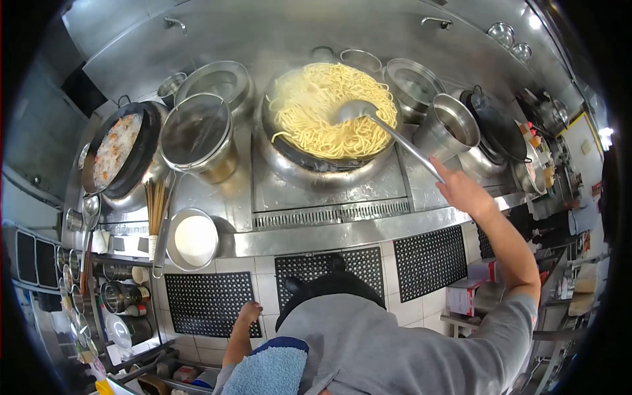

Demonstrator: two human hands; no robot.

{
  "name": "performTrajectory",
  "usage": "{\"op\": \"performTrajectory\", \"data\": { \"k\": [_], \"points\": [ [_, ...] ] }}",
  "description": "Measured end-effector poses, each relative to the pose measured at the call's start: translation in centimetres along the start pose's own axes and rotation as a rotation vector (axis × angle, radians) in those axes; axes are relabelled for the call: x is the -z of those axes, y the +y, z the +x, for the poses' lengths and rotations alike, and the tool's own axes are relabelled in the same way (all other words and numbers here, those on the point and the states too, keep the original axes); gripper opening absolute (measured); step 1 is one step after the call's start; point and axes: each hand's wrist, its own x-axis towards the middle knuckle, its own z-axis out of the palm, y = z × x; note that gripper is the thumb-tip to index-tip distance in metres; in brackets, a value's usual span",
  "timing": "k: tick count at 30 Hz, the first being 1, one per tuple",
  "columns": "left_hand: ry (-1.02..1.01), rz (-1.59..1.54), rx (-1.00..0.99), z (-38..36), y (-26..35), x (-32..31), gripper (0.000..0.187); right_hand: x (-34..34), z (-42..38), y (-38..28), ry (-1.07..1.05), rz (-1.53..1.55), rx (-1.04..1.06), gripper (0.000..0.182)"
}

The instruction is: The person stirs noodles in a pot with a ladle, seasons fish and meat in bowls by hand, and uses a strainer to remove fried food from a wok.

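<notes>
My right hand (461,187) is wrapped round the end of a long metal handle. It belongs to a ladle (354,110), whose bowl rests against a big heap of yellow noodles (322,135). The noodles fill a large round wok (276,141) set in the steel range, and steam rises at its left side. My left hand (249,311) hangs low beside my body, over the floor, its fingers loosely curled with nothing visible in them.
Left of the wok stand a strainer-topped pot (227,161), a bowl of white liquid (195,240), chopsticks (155,201) and a second wok with food (118,151). To its right are a steel pot (447,128) and a dark wok (495,125). Black mats (431,260) lie on the floor.
</notes>
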Motion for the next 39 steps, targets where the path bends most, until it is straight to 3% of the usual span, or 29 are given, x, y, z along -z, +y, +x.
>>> {"op": "performTrajectory", "data": {
  "k": [4,5,7,8,10,12,13,16,19,20,22,27,29,30,32,35,39],
  "points": [
    [0.013,-0.158,-0.261,-6.5,18.6,6.2,0.022,-3.9,1.9,1.7,0.036,0.072,-0.006,0.060],
    [0.096,-0.360,-0.380,-7.6,23.6,7.8,0.020,-4.8,2.5,2.2,0.050,0.104,0.010,0.060],
    [0.403,-0.216,-0.723,-5.3,30.5,11.9,0.022,-4.8,3.6,3.2,0.052,0.249,0.054,0.060],
    [0.551,-0.126,-0.598,-8.2,36.2,14.8,0.018,-4.2,3.9,3.9,0.036,0.363,0.075,0.060],
    [0.769,-0.348,-0.815,-5.5,41.7,18.3,0.031,-2.9,4.3,4.9,-0.021,0.613,0.035,0.059],
    [0.991,-0.271,-0.718,-4.0,46.3,21.6,0.040,-1.5,4.9,5.3,-0.095,0.887,-0.092,0.058],
    [1.031,-0.263,-0.679,-3.2,47.9,22.6,0.039,-0.8,5.6,5.5,-0.069,0.880,-0.082,0.058],
    [1.073,-0.193,-0.577,-1.2,49.7,24.7,0.036,-4.3,10.0,8.5,0.197,0.837,-0.080,0.059],
    [0.971,-0.098,-0.530,0.3,49.7,25.9,0.026,-7.0,13.6,10.2,0.284,0.882,-0.074,0.061],
    [1.021,-0.044,-0.546,0.1,49.7,25.8,0.025,-7.1,14.1,10.1,0.280,0.935,-0.087,0.062],
    [1.122,0.064,-0.573,-0.7,49.6,25.7,0.025,-7.4,14.6,9.4,0.166,1.151,-0.148,0.064],
    [1.166,0.210,-0.584,-6.3,54.4,26.1,0.023,-8.8,16.1,8.4,-0.169,1.901,-0.102,0.016],
    [1.199,0.419,-0.546,-7.3,56.8,26.9,0.025,-8.2,15.6,8.5,-0.254,2.070,-0.090,0.018],
    [1.189,0.328,-0.674,-7.5,57.8,27.2,0.025,-8.0,15.3,8.3,-0.300,2.151,-0.084,0.019],
    [1.148,0.132,-0.921,-8.0,59.3,26.9,0.028,-7.2,13.8,7.4,-0.280,2.106,-0.028,0.023],
    [1.134,0.076,-0.923,-11.2,59.5,25.6,0.033,-5.3,11.3,5.7,-0.267,1.990,-0.004,0.038],
    [1.056,-0.036,-0.919,-14.3,55.0,23.1,0.027,-3.7,8.6,3.2,-0.237,1.758,0.009,0.052]
  ]
}}
